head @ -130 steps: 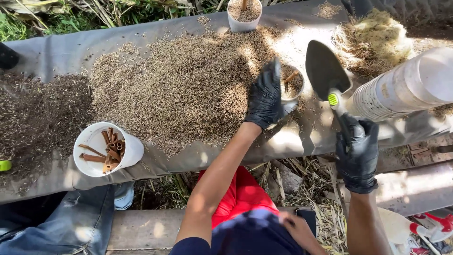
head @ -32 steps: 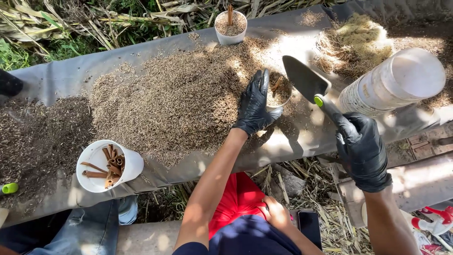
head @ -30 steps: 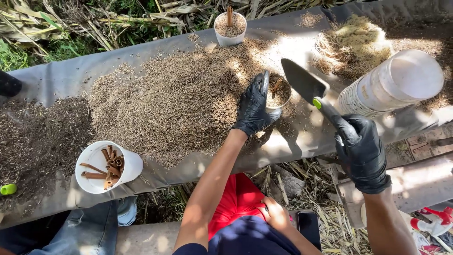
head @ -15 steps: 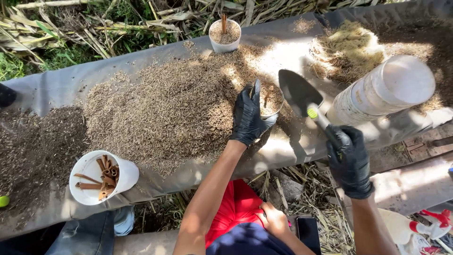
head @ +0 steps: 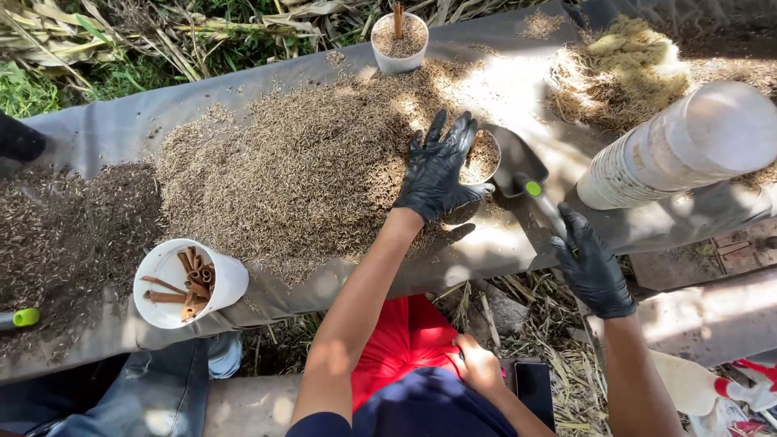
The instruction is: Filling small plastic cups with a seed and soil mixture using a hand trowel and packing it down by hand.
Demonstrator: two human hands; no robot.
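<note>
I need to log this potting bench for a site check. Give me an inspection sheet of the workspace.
Surface: grey sheet, strewn with brown husk pile.
Job's things: small white pot of husks; dark trowel with green-tipped handle.
Clutter: white cup of brown sticks; stack of white cups; second filled white pot.
Grippers: black-gloved left hand grips the pot; black-gloved right hand holds the trowel.
Cables: nothing seen.
Surroundings: grass, dry stalks.

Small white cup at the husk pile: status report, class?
Left hand steadies small white cup. Right hand grips dark trowel, blade at rim. Nothing between.
</note>
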